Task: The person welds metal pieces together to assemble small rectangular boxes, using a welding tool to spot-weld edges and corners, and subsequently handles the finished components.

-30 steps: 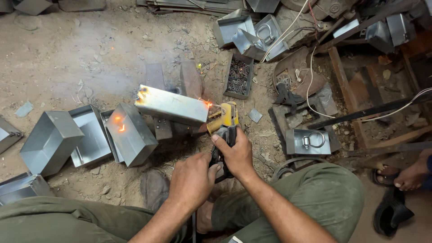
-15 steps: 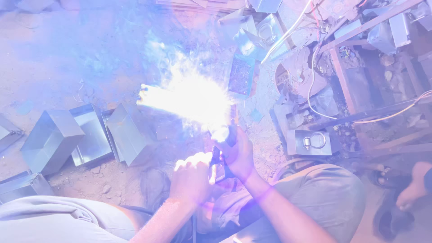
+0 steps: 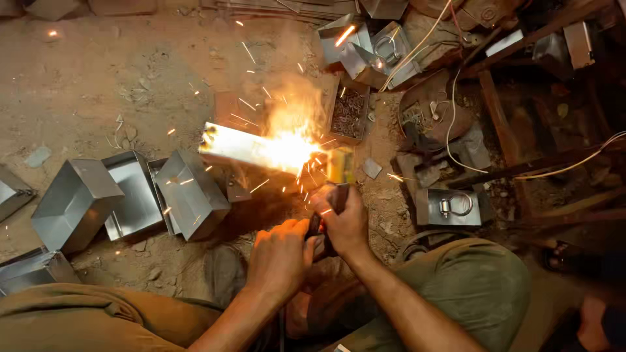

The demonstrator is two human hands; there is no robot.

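Metal box [image 3: 251, 148] lies on the dirt floor [image 3: 98, 78], in front of both hands and a little to the left. Its long axis runs left to right, slightly tilted down toward the right. The right end of the box burns with a bright orange flare [image 3: 293, 146], and sparks fly out from there.

Just below this end is the welding holder [image 3: 329, 208]. The right hand [image 3: 345, 225] is closed around its dark grip and is the nearer hand to the flare. The left hand [image 3: 280, 257] is also closed, touching the lower part of the same holder, just behind the right one.

Further left, several open steel boxes [image 3: 130, 195] stand together, apart from the work. On the right lie white cables [image 3: 450, 130] and wooden beams [image 3: 521, 163].
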